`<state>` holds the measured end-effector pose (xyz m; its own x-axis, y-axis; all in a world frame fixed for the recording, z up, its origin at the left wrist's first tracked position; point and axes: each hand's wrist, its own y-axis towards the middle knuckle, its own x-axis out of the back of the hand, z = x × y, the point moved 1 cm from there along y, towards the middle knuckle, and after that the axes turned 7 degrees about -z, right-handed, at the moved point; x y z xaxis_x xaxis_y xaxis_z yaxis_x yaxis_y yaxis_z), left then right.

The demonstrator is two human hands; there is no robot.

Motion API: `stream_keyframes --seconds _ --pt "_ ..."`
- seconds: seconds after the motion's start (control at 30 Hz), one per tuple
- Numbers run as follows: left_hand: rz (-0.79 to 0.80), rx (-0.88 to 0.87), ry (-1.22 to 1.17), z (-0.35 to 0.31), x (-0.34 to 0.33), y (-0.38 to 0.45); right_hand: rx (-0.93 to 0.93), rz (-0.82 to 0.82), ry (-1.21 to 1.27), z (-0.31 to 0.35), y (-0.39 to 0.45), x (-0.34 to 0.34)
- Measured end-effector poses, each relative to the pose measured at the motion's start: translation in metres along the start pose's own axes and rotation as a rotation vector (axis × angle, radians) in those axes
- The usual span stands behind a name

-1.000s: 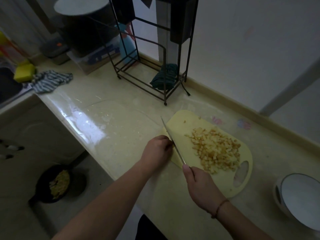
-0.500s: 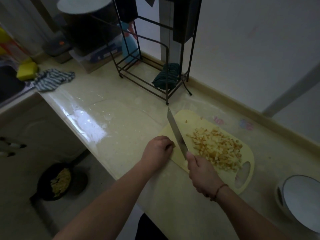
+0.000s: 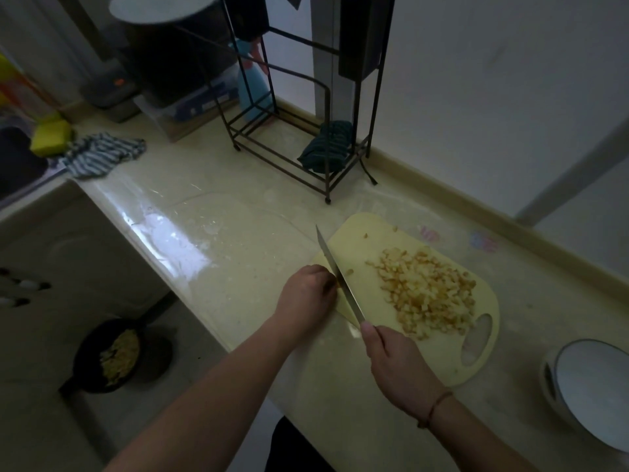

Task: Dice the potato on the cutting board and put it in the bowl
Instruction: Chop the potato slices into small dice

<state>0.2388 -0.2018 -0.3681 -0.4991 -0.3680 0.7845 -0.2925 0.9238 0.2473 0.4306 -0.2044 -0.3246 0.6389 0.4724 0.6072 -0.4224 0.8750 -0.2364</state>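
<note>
A pale yellow cutting board lies on the counter with a heap of diced potato on its right half. My right hand grips the handle of a knife, whose blade runs along the board's left edge. My left hand is curled at that edge right beside the blade, fingers bent over a small potato piece that is mostly hidden. A few loose potato bits lie near the board's top. A white bowl with a dark rim stands empty at the right edge of the view.
A black wire rack with a dark folded cloth stands behind the board. A striped towel and yellow sponge lie far left by the sink. Below the counter edge, a dark pan holds yellow food.
The knife rose with its blade tilted flat, then came back down edge-on beside my left hand. The left hand stayed at the board's left edge.
</note>
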Motion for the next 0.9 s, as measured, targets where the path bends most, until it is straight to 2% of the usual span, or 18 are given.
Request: stream_keyframes --seconds 0.2,0.47,0.63,0.9 --pt "0.030 -0.029 -0.013 0.004 0.002 0.002 0.001 0.021 -0.037 -0.004 -0.003 0.000" --pt "0.046 -0.081 -0.009 0.007 0.004 0.003 0.041 0.058 -0.115 0.010 0.039 -0.006" --pt "0.016 -0.071 0.000 0.008 0.002 0.001 -0.114 0.025 0.109 0.000 0.034 0.004" --pt "-0.045 -0.027 -0.030 0.009 0.004 -0.007 0.007 0.022 0.075 0.010 0.018 0.000"
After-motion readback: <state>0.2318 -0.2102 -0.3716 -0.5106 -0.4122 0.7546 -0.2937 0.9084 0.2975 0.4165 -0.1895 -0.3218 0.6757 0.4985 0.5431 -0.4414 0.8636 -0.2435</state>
